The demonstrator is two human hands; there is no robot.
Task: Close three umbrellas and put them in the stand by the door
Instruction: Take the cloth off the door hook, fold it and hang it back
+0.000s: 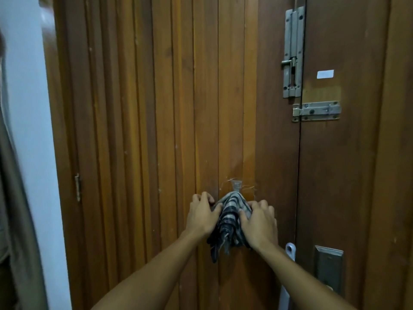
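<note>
Plaid folded umbrella (230, 222) hangs from hook (237, 186) on door (156, 130). Left hand (202, 217) and right hand (259, 224), just below the hook, fingers clamped on its fabric. Hanging step, seemingly; next: release, check it stays.

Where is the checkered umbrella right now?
The umbrella hangs low on the wooden door, just under a small hook, held between the left hand and right hand.

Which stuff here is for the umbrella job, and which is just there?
For the job: checked grey-and-dark fabric umbrella, clear hook, left hand, right hand.
Just there: brown wooden door, two metal bolts, white handle.
</note>
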